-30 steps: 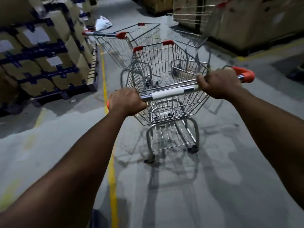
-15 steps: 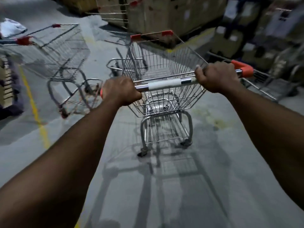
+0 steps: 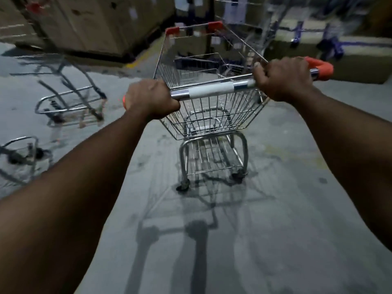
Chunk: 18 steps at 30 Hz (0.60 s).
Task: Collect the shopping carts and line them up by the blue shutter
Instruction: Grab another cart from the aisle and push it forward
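Gripping the handle bar (image 3: 210, 90) of one shopping cart (image 3: 212, 158), both hands are curled tight round it: the left hand (image 3: 151, 99) near the bar's left end, the right hand (image 3: 283, 78) just inside the orange end cap (image 3: 320, 68). The cart stands on the concrete floor (image 3: 275, 230), straight ahead of the person. Its wire basket (image 3: 212, 111) shows one wire flap (image 3: 197, 60) inside, and two red corner caps (image 3: 215, 24) sit on its far rim. Off to the left, apart from it, are two more cart frames, both blurred: a nearer frame (image 3: 19, 149) and a farther frame (image 3: 70, 102). Cardboard boxes (image 3: 95, 22) stand stacked behind.
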Each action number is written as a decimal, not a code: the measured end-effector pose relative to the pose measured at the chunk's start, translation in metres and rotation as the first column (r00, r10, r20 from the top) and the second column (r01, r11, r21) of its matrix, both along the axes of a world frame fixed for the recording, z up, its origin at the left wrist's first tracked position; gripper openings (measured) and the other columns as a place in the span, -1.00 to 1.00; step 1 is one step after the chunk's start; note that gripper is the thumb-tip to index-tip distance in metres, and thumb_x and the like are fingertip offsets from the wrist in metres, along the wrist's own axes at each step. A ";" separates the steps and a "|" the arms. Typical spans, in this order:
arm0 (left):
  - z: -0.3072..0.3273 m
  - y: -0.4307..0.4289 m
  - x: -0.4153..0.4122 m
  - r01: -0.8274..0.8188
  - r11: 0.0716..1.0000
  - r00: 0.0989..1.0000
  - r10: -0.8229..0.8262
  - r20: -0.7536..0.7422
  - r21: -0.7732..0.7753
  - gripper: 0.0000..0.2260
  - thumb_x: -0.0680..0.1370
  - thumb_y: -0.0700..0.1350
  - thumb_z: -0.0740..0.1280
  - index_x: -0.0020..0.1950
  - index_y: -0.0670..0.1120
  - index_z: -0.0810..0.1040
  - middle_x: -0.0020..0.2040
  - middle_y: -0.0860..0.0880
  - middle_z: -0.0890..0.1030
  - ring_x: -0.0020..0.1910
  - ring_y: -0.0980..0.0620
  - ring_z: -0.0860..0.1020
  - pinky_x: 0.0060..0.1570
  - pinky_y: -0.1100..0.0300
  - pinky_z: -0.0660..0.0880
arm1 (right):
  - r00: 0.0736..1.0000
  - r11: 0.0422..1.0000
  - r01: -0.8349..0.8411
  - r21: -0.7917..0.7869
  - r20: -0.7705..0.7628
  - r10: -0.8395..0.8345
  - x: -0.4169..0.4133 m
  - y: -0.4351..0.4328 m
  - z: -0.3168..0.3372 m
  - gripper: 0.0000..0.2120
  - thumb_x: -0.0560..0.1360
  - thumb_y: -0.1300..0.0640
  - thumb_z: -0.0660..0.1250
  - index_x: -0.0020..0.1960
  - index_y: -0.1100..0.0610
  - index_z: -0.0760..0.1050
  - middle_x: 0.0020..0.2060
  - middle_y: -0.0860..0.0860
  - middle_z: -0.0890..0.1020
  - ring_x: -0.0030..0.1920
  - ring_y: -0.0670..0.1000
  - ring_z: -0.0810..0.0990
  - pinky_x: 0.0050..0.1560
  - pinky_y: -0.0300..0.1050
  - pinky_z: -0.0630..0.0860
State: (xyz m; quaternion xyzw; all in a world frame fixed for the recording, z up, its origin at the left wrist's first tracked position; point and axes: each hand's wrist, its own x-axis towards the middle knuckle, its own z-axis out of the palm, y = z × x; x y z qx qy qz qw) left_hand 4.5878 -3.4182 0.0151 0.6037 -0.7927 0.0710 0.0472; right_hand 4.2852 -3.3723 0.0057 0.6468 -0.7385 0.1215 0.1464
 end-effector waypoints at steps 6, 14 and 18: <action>0.005 0.027 -0.089 0.184 0.983 0.983 -0.184 0.008 0.003 -0.67 0.47 0.14 0.33 -0.18 -0.14 0.51 -0.39 -0.07 0.39 -0.33 -0.14 0.46 -0.24 0.11 0.42 | 0.986 0.986 0.167 -0.002 -0.001 -0.167 -0.077 0.078 0.000 -0.47 0.72 -0.17 -0.04 -0.33 0.08 0.30 -0.41 0.11 0.37 -0.39 0.07 0.30 -0.13 0.01 0.24; 0.007 0.092 -0.203 0.440 0.898 0.897 -0.440 0.034 0.030 -0.66 0.44 0.16 0.32 -0.27 -0.11 0.45 -0.39 -0.06 0.40 -0.32 -0.12 0.48 -0.24 0.14 0.42 | 0.913 0.917 0.395 -0.045 -0.086 -0.398 -0.161 0.214 0.002 -0.40 0.58 -0.22 -0.15 -0.22 0.16 0.46 -0.37 0.15 0.43 -0.31 0.16 0.40 -0.15 0.01 0.29; 0.007 0.133 -0.256 0.543 0.839 0.839 -0.544 0.027 0.038 -0.69 0.42 0.16 0.31 -0.19 -0.09 0.50 -0.29 -0.10 0.50 -0.25 -0.17 0.49 -0.20 0.09 0.44 | 0.848 0.853 0.522 -0.028 -0.091 -0.522 -0.182 0.289 0.003 -0.34 0.51 -0.19 -0.20 -0.07 0.18 0.57 -0.24 0.24 0.59 -0.19 0.25 0.57 -0.15 0.00 0.27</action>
